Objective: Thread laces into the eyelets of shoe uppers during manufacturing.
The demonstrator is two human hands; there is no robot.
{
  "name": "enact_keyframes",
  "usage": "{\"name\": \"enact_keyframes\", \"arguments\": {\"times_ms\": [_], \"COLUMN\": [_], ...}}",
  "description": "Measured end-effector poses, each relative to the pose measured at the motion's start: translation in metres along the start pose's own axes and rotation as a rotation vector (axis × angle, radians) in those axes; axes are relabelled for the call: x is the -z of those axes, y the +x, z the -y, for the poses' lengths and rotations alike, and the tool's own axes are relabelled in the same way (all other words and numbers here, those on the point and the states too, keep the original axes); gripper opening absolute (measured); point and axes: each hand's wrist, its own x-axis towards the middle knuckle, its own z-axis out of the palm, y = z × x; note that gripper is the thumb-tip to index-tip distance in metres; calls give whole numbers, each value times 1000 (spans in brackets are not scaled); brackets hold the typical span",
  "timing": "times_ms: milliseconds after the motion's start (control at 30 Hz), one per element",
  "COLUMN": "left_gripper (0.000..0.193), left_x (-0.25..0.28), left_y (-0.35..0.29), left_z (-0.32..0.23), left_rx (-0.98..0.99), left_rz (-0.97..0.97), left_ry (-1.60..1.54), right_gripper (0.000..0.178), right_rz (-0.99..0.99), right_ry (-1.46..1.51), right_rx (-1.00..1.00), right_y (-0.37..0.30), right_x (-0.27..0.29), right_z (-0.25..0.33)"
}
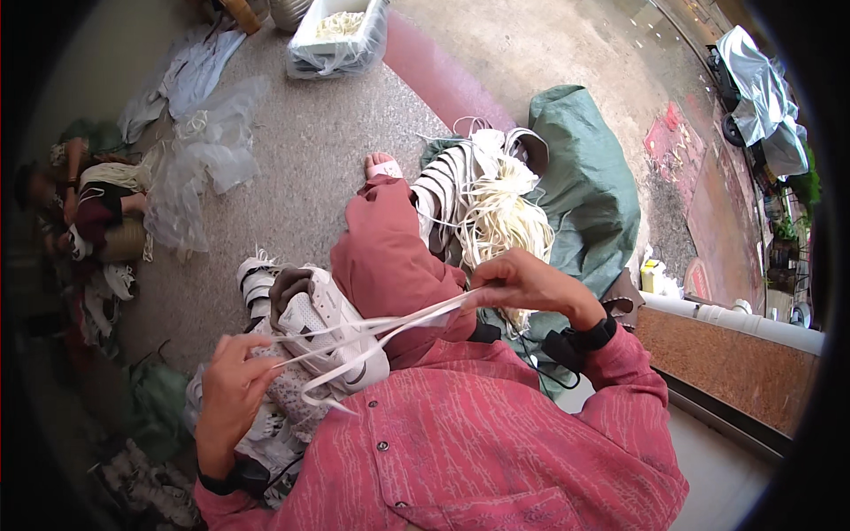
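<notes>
White shoelaces (381,327) stretch between my two hands in front of my chest, with loose ends hanging in a loop. My left hand (232,389) pinches one end of them, fingers closed. At the other end, my right hand (531,285) is closed on the laces, held higher and to the right. Beneath the laces a white shoe (341,341) with a grey-brown lining rests on my lap, close to my left hand. A big bundle of cream laces (505,217) lies just beyond my right hand, beside a stack of white-and-dark shoe pieces (443,190).
A green sack (589,177) stands behind the lace bundle. Farther off is a plastic-lined tub (367,44) holding more laces. Clear plastic bags (204,159) lie on the floor at left, near another person (97,208) with laces. A low ledge (717,354) runs along the right.
</notes>
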Motion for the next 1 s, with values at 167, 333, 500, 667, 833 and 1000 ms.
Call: {"name": "enact_keyframes", "arguments": {"times_ms": [167,333,500,667,833,1000], "left_gripper": [10,38,40,33,32,37], "left_x": [30,39,14,-33,-67,-80], "left_y": [-45,-127,-191,-226,-228,-199], "left_z": [57,117,142,143,122,129], "left_rx": [449,604,695,902,968,958], "left_rz": [379,92,-482,-945,-999,-927], "left_ry": [-446,-1014,-1524,-1625,-1785,-1772], "right_gripper": [28,34,29,40,39,31], "right_rz": [-130,-172,-984,-1268,-1433,-1090], "right_ry": [214,102,36,993,954,1544], "right_rx": [-276,-616,-477,-552,-465,-56], "right_y": [-13,-39,10,98,155,60], "right_x": [20,43,63,59,13,-3], "right_z": [-107,-231,-356,-389,-361,-307]}}
